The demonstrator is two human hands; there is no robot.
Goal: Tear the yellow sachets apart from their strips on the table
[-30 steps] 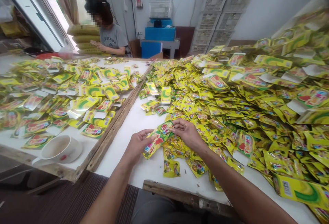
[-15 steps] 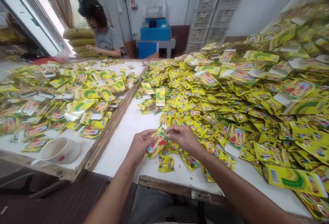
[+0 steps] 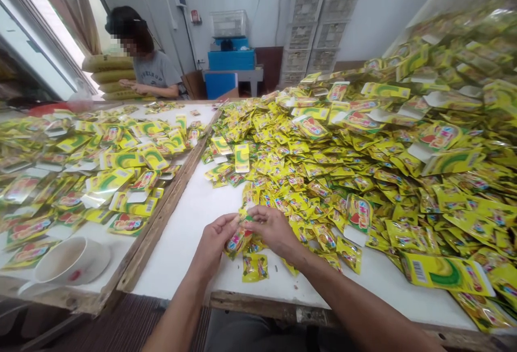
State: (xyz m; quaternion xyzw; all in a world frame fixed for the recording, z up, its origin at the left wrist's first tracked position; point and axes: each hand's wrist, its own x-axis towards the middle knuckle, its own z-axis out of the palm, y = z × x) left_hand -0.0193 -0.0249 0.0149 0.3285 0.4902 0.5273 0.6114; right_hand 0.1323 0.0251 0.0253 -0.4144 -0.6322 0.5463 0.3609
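My left hand [image 3: 213, 244] is closed on a yellow-and-red pouch [image 3: 235, 241] held just above the white table [image 3: 189, 233]. My right hand [image 3: 274, 230] pinches the top edge of the same pouch, its fingers touching those of my left hand. A small yellow sachet [image 3: 254, 267] lies flat on the table right below my hands. A big heap of yellow sachets and pouches [image 3: 363, 152] spreads from my right hand across the right and far side of the table.
A second table [image 3: 133, 266] at the left carries more yellow packets [image 3: 89, 168] and a white cup on a saucer [image 3: 67, 263] near its front corner. Another person [image 3: 151, 71] sits at its far end. Blue boxes [image 3: 230, 61] and stacked white crates [image 3: 319, 34] stand by the back wall.
My two hands have closed in on each other, and the pouch now hangs more hidden between them. The view has swung a little to the right and down.
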